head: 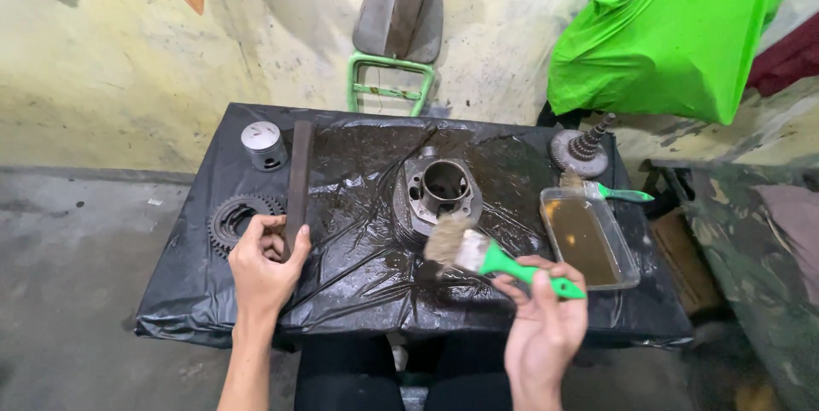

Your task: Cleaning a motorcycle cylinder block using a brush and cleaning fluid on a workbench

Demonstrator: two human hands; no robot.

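Presently catalogued, largest first, clock bearings taken from the table's centre:

Black plastic sheet (358, 283) over low table; wet, oily film across most of it.
Engine cylinder (437, 192), centre; bore upward, grey, looks grimy; brush bristles just beside its near edge, so cleaning judged under way rather than finished.
Clear tray (633, 268) of brown liquid, 3 o'clock.
Long flat file (299, 176), 10 o'clock; lower end gripped by left hand (263, 270), fingers closed round it.
Toothed sprocket (235, 219), 9 o'clock; partly behind left hand.
Geared shaft (583, 148), 2 o'clock; standing upright.
Paintbrush with green handle (499, 259), 5 o'clock; handle pinched in right hand (544, 326).
Piston (264, 144), 11 o'clock; looks the cleanest part.
Second, smaller green-handled brush (610, 192), 2 o'clock, at tray's far end.
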